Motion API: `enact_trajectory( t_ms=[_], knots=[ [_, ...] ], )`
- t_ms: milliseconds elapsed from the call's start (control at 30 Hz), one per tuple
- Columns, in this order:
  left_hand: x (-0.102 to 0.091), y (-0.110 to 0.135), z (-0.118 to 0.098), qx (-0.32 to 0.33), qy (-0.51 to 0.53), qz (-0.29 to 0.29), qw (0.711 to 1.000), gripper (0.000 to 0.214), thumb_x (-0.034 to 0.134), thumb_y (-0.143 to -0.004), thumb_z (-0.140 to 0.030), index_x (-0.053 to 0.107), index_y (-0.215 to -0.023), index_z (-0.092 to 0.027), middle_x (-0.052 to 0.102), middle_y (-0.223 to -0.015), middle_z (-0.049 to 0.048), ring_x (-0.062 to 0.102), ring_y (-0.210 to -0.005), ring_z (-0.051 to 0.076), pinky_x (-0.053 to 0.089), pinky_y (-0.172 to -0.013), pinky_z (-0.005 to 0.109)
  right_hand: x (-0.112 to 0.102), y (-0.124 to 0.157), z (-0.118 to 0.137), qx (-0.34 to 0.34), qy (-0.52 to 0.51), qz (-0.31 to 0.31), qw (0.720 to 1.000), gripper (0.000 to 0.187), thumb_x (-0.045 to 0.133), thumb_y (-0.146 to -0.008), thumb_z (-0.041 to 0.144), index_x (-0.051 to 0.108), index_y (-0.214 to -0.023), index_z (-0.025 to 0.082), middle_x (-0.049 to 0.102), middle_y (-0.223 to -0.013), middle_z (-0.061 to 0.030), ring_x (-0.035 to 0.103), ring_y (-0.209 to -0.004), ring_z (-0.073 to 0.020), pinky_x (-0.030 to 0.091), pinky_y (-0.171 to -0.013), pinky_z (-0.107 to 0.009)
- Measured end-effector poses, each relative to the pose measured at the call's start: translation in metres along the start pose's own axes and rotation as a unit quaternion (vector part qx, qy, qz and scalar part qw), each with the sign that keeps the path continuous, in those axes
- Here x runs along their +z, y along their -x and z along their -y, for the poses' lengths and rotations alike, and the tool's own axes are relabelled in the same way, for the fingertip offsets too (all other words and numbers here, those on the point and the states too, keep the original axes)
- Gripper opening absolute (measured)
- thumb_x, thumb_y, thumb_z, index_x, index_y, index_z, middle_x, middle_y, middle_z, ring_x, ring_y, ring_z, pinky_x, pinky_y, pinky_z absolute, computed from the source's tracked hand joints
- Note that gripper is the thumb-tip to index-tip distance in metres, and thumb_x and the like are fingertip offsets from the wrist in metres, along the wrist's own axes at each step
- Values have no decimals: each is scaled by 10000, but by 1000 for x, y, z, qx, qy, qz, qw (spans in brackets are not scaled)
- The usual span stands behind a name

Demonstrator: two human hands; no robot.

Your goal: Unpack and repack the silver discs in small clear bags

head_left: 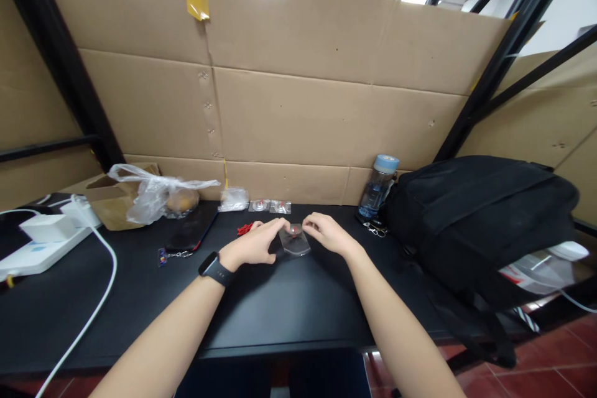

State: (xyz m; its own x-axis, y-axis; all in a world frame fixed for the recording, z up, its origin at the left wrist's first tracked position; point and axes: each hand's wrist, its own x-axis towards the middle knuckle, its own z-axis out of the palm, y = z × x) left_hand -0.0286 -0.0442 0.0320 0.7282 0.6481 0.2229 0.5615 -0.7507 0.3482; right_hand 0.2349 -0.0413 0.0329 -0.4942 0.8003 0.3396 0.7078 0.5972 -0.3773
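Note:
A small clear plastic bag (295, 246) with a round, red-centred item inside lies on the black table between my hands. My left hand (255, 244), palm down and wearing a black watch, reaches the bag's upper left edge with its fingertips; its thumb is spread apart. On the other side, my right hand (329, 233) has its fingers curled and thumb drawn in, pinching at the bag's upper right edge. The exact contact is too small to make out. Just behind my left hand is a red cord-like piece (244, 229), partly hidden.
Two similar small packets (280, 206) and a stack of clear bags (234, 199) lie by the cardboard wall (289, 118). Left are a black pouch (191, 230), a tied plastic bag (152, 196) and a power strip (44, 249). A bottle (375, 189) and black backpack (480, 217) stand right.

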Motion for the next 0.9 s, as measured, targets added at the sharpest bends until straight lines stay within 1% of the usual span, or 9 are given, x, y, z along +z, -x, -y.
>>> enact_trajectory(
  t_ms=[167, 233, 333, 467, 600, 667, 767, 833, 900],
  knots=[
    [15, -9, 1, -38, -56, -67, 995, 278, 668, -795, -207, 566, -1048, -258, 641, -1144, 21, 572, -1111, 236, 323, -918, 338, 3, 1, -14, 26, -40, 28, 998, 470, 857, -623, 102, 656, -1032, 216, 582, -922, 21, 516, -658, -93, 406, -628, -208],
    [18, -13, 1, -48, -64, -73, 994, 157, 642, -845, -235, 598, -995, -249, 663, -1090, 22, 586, -1075, 230, 306, -923, 346, 9, -2, -13, 13, -58, 32, 998, 388, 861, -645, 135, 683, -982, 208, 592, -894, 21, 516, -648, -92, 406, -627, -207],
    [17, -14, 4, -66, -52, -71, 994, 51, 610, -889, -269, 632, -927, -241, 703, -1007, 7, 623, -981, 213, 291, -936, 360, 12, -5, -9, -8, -72, 19, 997, 94, 785, -763, 175, 716, -826, 186, 623, -833, 7, 536, -662, -101, 412, -657, -216],
    [10, -12, 13, -105, -12, -82, 991, 92, 608, -899, -329, 668, -907, -259, 745, -925, -24, 664, -899, 199, 303, -962, 371, 8, -4, -4, 24, -96, 4, 995, 56, 713, -830, 218, 723, -797, 174, 670, -750, 2, 571, -649, -113, 424, -680, -232],
    [5, -13, 16, -155, 38, -104, 982, 135, 644, -855, -382, 673, -883, -253, 769, -948, -8, 686, -965, 216, 375, -922, 339, 11, -4, -5, 76, -176, 3, 981, 117, 695, -818, 274, 676, -778, 165, 688, -703, -6, 624, -660, -135, 459, -676, -238],
    [5, -14, 15, -181, 69, -103, 976, 177, 644, -842, -381, 627, -971, -262, 779, -938, -14, 695, -971, 218, 394, -920, 345, 16, -5, -8, 105, -230, -6, 967, 149, 712, -780, 275, 631, -855, 175, 700, -712, -6, 640, -649, -142, 471, -651, -236],
    [8, -15, 11, -224, 105, -86, 965, 352, 633, -833, -353, 501, -1152, -284, 785, -896, -37, 707, -930, 221, 403, -912, 372, 21, -4, -14, 141, -271, -18, 952, 387, 728, -740, 250, 526, -1068, 211, 711, -701, 22, 631, -595, -141, 464, -597, -222],
    [12, -15, 10, -234, 102, -76, 964, 411, 618, -833, -322, 462, -1211, -298, 783, -879, -41, 708, -909, 223, 398, -910, 384, 22, -3, -14, 136, -257, -14, 957, 457, 715, -745, 224, 487, -1142, 228, 718, -715, 33, 638, -608, -142, 472, -613, -222],
    [17, -16, 8, -224, 76, -69, 969, 381, 599, -839, -292, 504, -1208, -310, 780, -886, -32, 702, -926, 231, 379, -928, 399, 23, -3, -12, 116, -211, -2, 971, 396, 684, -770, 193, 533, -1135, 228, 719, -738, 27, 647, -643, -140, 477, -658, -227]
  ],
)
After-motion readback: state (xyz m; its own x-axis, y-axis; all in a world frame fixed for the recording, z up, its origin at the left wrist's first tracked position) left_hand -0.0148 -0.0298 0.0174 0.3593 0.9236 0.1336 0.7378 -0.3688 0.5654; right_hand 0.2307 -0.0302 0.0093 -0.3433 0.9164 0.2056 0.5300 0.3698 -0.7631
